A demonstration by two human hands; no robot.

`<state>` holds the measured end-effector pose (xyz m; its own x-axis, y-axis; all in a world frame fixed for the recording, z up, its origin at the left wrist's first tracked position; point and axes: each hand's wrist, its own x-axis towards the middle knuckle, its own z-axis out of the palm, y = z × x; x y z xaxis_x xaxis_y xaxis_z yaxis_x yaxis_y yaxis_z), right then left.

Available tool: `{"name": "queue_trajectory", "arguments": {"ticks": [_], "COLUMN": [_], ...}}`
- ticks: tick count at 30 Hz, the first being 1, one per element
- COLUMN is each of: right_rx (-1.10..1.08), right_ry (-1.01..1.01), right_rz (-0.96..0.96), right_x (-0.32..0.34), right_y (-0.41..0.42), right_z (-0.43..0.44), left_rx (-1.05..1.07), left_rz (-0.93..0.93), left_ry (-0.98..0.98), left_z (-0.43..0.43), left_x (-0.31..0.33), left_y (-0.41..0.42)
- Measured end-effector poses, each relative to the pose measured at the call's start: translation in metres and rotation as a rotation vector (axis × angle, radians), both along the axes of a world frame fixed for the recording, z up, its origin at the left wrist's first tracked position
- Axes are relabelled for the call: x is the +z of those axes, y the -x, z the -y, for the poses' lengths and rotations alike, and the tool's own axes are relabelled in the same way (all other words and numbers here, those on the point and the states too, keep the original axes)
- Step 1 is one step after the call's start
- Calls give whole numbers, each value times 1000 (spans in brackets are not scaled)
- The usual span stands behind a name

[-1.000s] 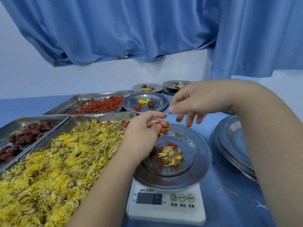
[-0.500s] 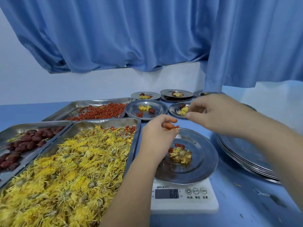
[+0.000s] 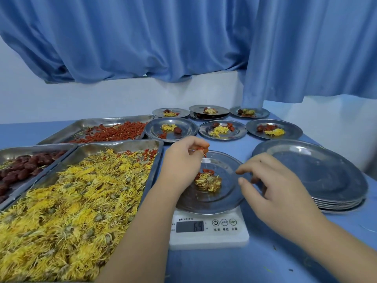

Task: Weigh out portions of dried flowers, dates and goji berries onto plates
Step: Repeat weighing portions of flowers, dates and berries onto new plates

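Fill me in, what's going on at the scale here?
A person is portioning onto a plate on the scale, which shows 6.9. The left hand pinches goji berries above the plate, which already has a dried flower and a few berries. The right hand hovers over its right rim; whether it holds anything is unclear. Filled plates sit behind.
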<state>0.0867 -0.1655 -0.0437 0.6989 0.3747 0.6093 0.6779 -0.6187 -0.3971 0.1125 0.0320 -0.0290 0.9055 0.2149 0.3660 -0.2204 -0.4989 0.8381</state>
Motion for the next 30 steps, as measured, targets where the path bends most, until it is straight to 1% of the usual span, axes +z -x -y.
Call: {"name": "queue_trajectory", "arguments": {"ticks": [4, 9, 12, 17, 22, 30], "right_rx": [22, 33, 37, 44, 52, 73], "right_ry": [-44, -26, -12, -2, 2, 23], "right_rz": [-8, -14, -17, -24, -27, -51], "right_x": [-1, -2, -1, 0, 0, -1], "right_y": [-1, -2, -2, -2, -3, -2], "right_z": [2, 2, 3, 5, 5, 6], "left_rx": [17, 55, 72, 56, 45, 103], "left_rz": [-23, -33, -2, 2, 60, 118], "left_ry": [-61, -134, -200, -202, -278, -190], "left_z": [3, 6, 4, 3, 5, 8], "left_x": [-2, -5, -6, -4, -6, -6], "left_y": [-1, 1, 3, 4, 3, 3]}}
